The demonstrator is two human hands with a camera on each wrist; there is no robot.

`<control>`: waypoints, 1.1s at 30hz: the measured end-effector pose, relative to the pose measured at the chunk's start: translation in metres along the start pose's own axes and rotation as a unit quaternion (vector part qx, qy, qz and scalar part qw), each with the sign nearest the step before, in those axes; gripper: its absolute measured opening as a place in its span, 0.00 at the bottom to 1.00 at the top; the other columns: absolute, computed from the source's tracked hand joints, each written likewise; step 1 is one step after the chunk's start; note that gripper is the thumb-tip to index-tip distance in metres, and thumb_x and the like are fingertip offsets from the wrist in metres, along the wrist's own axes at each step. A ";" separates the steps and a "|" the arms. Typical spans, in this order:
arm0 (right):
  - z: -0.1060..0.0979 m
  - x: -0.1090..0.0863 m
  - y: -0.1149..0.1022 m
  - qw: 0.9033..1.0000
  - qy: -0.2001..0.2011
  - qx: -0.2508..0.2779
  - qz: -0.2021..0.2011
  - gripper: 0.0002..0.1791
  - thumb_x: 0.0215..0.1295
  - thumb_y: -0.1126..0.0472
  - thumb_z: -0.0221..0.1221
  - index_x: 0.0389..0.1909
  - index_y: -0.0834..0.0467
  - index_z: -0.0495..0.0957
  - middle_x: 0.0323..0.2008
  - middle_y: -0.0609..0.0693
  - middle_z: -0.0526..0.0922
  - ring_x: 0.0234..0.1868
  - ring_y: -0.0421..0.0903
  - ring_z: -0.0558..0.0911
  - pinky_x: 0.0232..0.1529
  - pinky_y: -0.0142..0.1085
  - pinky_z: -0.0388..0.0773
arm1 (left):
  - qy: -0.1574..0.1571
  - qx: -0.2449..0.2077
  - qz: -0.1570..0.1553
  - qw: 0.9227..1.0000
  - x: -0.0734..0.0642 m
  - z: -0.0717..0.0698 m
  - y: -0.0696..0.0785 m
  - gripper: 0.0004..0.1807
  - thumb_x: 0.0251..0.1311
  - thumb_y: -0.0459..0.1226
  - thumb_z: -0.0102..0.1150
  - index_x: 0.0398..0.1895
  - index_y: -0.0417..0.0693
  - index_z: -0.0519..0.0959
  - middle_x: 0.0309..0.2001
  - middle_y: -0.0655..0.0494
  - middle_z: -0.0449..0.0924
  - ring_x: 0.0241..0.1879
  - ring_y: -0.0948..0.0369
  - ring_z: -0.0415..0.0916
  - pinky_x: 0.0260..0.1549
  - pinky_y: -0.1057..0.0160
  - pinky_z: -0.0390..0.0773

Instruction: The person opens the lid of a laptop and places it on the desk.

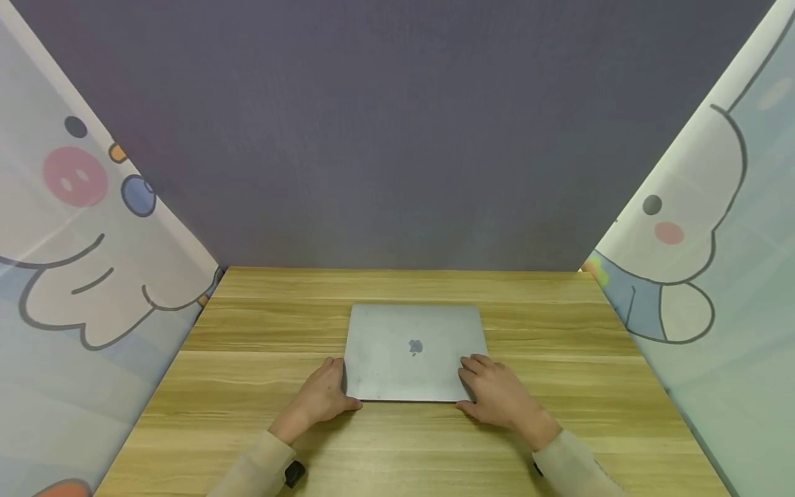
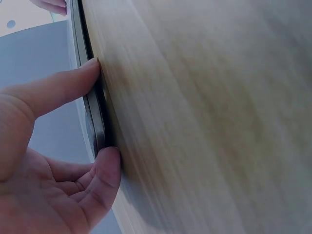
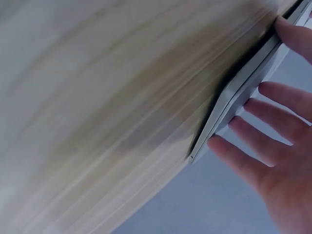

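Note:
A closed grey laptop (image 1: 397,324) with a dark apple logo (image 1: 415,346) on its lid lies flat on the wooden table. My left hand (image 1: 324,395) holds its front left corner: the thumb touches the front edge, and the curled fingers (image 2: 105,170) lie along the left side. At the front right corner is my right hand (image 1: 497,395). Its fingers (image 3: 265,141) are fairly straight, spread, with tips on the lid near the right edge, while the thumb (image 3: 295,36) meets the front edge.
A plain dark grey panel (image 1: 397,138) rises behind the wooden table (image 1: 261,324). Printed cartoon curtains stand at the left (image 1: 93,276) and right (image 1: 714,386). A small black object (image 1: 295,473) sits at the left sleeve's cuff.

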State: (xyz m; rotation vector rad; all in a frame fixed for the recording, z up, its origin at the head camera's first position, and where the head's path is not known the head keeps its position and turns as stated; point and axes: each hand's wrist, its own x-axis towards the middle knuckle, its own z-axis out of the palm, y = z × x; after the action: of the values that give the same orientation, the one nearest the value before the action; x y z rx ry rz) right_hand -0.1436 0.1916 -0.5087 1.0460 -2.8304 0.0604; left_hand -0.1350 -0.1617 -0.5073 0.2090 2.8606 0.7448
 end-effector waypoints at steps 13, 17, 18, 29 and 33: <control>0.002 0.003 -0.004 1.000 0.012 -0.021 -0.011 0.31 0.55 0.43 0.72 0.50 0.63 0.84 0.54 0.59 0.82 0.55 0.59 0.80 0.49 0.54 0.81 | -0.006 0.002 0.000 1.000 0.002 0.000 -0.003 0.54 0.42 0.46 0.83 0.65 0.21 0.66 0.59 0.31 0.73 0.59 0.40 0.73 0.60 0.46 0.74; 0.002 0.004 -0.002 0.999 0.011 -0.025 -0.020 0.31 0.55 0.41 0.71 0.49 0.63 0.84 0.54 0.59 0.82 0.55 0.59 0.81 0.47 0.53 0.82 | -0.009 -0.002 -0.004 1.000 0.002 0.000 -0.003 0.54 0.42 0.46 0.83 0.65 0.21 0.66 0.58 0.33 0.73 0.58 0.41 0.74 0.59 0.46 0.75; 0.002 0.004 -0.001 0.999 0.012 -0.027 -0.024 0.31 0.55 0.41 0.71 0.49 0.63 0.84 0.54 0.59 0.83 0.54 0.59 0.81 0.47 0.53 0.83 | -0.010 -0.003 -0.004 1.000 0.002 0.000 -0.003 0.54 0.42 0.46 0.83 0.65 0.21 0.66 0.58 0.33 0.73 0.58 0.42 0.74 0.59 0.46 0.75; 0.003 0.006 0.007 0.996 0.035 -0.046 -0.063 0.29 0.54 0.40 0.71 0.42 0.61 0.85 0.50 0.58 0.86 0.50 0.57 0.84 0.43 0.49 0.85 | -0.003 -0.007 -0.005 1.000 0.001 0.001 -0.004 0.54 0.42 0.45 0.84 0.65 0.20 0.66 0.59 0.30 0.72 0.59 0.39 0.74 0.59 0.45 0.74; 0.003 0.006 0.007 0.996 0.036 -0.047 -0.067 0.28 0.53 0.39 0.71 0.40 0.61 0.85 0.49 0.58 0.86 0.49 0.56 0.84 0.41 0.48 0.85 | -0.001 -0.008 -0.004 1.000 0.001 0.002 -0.005 0.54 0.42 0.45 0.84 0.65 0.20 0.66 0.59 0.31 0.72 0.59 0.39 0.73 0.60 0.45 0.74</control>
State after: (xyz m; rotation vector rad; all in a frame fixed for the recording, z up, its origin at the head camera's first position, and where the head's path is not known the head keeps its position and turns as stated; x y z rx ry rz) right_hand -0.1535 0.1928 -0.5111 1.1835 -2.6642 -0.0456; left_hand -0.1364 -0.1650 -0.5114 0.1959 2.8503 0.7638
